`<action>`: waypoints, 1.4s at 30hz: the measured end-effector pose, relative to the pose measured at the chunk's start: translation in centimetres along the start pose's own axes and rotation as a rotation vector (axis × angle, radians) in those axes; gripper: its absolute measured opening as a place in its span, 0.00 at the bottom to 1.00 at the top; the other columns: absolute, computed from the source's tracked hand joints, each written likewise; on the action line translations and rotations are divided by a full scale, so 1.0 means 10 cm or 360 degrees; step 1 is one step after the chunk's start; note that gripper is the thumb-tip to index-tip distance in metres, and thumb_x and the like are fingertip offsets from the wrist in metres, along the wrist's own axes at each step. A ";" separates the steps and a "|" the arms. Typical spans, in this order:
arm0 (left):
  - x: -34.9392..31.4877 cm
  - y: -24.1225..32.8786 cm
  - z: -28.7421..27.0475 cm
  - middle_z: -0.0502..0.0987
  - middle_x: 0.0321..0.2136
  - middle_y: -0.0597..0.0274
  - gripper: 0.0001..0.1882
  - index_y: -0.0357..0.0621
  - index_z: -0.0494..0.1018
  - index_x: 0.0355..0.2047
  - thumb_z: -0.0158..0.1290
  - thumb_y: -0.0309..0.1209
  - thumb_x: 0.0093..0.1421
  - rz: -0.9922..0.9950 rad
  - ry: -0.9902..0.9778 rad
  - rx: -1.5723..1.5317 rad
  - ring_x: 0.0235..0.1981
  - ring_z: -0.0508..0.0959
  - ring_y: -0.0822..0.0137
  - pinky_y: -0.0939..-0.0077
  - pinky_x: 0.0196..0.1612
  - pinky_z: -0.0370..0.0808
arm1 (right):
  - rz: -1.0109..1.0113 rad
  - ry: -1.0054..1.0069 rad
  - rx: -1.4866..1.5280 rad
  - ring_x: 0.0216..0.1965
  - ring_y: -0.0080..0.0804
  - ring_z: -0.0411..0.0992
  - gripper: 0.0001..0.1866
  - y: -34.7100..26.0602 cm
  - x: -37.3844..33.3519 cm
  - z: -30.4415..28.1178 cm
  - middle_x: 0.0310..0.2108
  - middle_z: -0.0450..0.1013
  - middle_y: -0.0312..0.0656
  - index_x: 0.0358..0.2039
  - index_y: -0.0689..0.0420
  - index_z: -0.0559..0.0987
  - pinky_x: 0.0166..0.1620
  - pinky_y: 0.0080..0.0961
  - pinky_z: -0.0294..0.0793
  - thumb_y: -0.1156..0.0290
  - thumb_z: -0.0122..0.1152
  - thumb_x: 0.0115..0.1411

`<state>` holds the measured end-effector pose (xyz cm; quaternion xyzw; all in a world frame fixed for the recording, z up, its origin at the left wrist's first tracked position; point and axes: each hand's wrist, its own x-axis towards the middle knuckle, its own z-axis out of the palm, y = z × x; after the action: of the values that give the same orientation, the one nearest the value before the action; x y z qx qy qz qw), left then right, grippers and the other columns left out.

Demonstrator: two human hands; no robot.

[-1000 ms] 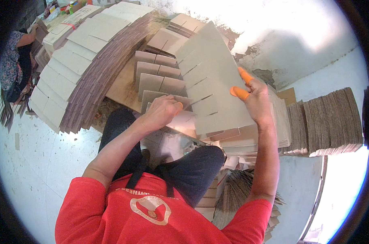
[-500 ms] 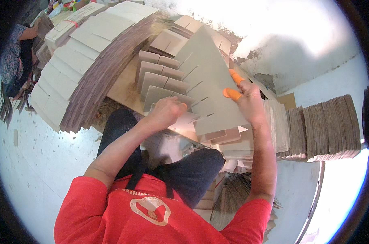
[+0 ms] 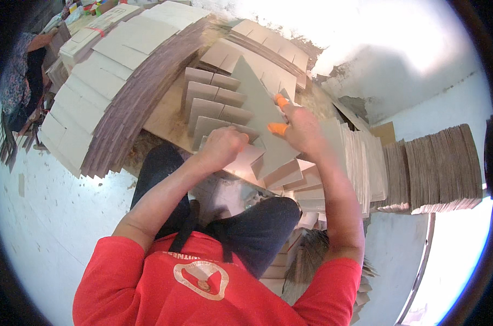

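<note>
A long grey cardboard divider sheet [image 3: 260, 119] stands tilted across several short upright cardboard pieces [image 3: 207, 96]. My right hand [image 3: 301, 127], with orange finger covers on thumb and finger, grips that sheet by its far-right edge. My left hand [image 3: 225, 146] is closed at the nearest of the short pieces, by the sheet's left edge. Its fingertips are partly hidden, but they seem to pinch that piece. The slots of the long sheet now sit over the short pieces, so the row and the sheet meet along its left side.
A long fanned stack of cardboard sheets [image 3: 113, 70] lies to the left. More slotted sheets [image 3: 271, 41] lie at the back. Brown stacks [image 3: 442, 168] and pale sheets [image 3: 360, 163] stand at the right. Another person [image 3: 21, 81] sits at the far left.
My right hand has moved left and down with the long sheet, bringing its slotted edge onto the short pieces. My left hand has stayed nearly in place.
</note>
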<state>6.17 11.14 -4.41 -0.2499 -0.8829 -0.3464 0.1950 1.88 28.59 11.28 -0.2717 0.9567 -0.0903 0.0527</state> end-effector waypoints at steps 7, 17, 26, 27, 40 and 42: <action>0.02 0.02 0.05 0.76 0.22 0.53 0.02 0.42 0.72 0.20 0.51 0.24 0.47 0.0077 -0.0011 0.0017 0.31 0.77 0.51 0.57 0.33 0.74 | -0.0107 -0.0079 -0.0216 0.37 0.55 0.74 0.21 0.07 -0.25 0.27 0.31 0.75 0.58 0.47 0.67 0.69 0.40 0.46 0.74 0.77 0.57 0.52; -0.02 0.02 -0.04 0.75 0.22 0.55 0.05 0.43 0.74 0.26 0.58 0.24 0.47 0.0094 -0.0179 -0.0024 0.30 0.77 0.53 0.58 0.31 0.74 | -0.0026 0.0108 0.0127 0.33 0.58 0.74 0.17 0.11 -0.44 0.52 0.28 0.74 0.61 0.42 0.69 0.74 0.35 0.46 0.73 0.82 0.54 0.49; -0.08 -0.09 -0.53 0.80 0.29 0.51 0.14 0.42 0.79 0.37 0.55 0.37 0.56 -0.0176 -0.0486 -0.0235 0.34 0.80 0.58 0.64 0.37 0.76 | -0.0126 0.0164 0.0128 0.31 0.56 0.75 0.32 0.29 -0.62 0.91 0.25 0.73 0.61 0.60 0.71 0.59 0.35 0.46 0.73 0.77 0.52 0.54; -0.08 -0.21 -0.65 0.81 0.31 0.52 0.16 0.41 0.79 0.40 0.55 0.40 0.57 -0.0367 -0.0590 -0.0517 0.35 0.80 0.61 0.66 0.38 0.76 | -0.0117 0.0188 0.0132 0.32 0.56 0.75 0.30 0.26 -0.64 0.91 0.25 0.73 0.61 0.58 0.71 0.61 0.35 0.46 0.73 0.77 0.52 0.55; -0.77 -0.69 0.61 0.76 0.48 0.56 0.26 0.34 0.69 0.55 0.54 0.40 0.63 -0.1153 -0.1071 -0.2382 0.46 0.76 0.71 0.81 0.47 0.74 | 0.0008 0.0215 0.0449 0.34 0.60 0.73 0.07 0.25 -0.83 1.02 0.29 0.73 0.60 0.33 0.65 0.76 0.37 0.46 0.72 0.82 0.60 0.51; -0.74 -0.57 0.85 0.75 0.49 0.58 0.23 0.35 0.69 0.54 0.54 0.36 0.63 -0.1166 -0.1094 -0.2360 0.46 0.75 0.75 0.86 0.48 0.72 | -0.0036 0.0223 0.0435 0.34 0.60 0.73 0.10 0.24 -0.88 1.01 0.29 0.73 0.60 0.37 0.65 0.77 0.37 0.46 0.71 0.82 0.60 0.52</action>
<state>7.36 11.30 -17.02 -0.1039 -0.4663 -0.7744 -0.4147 9.59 33.80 1.34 -0.2658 0.9337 -0.2391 0.0213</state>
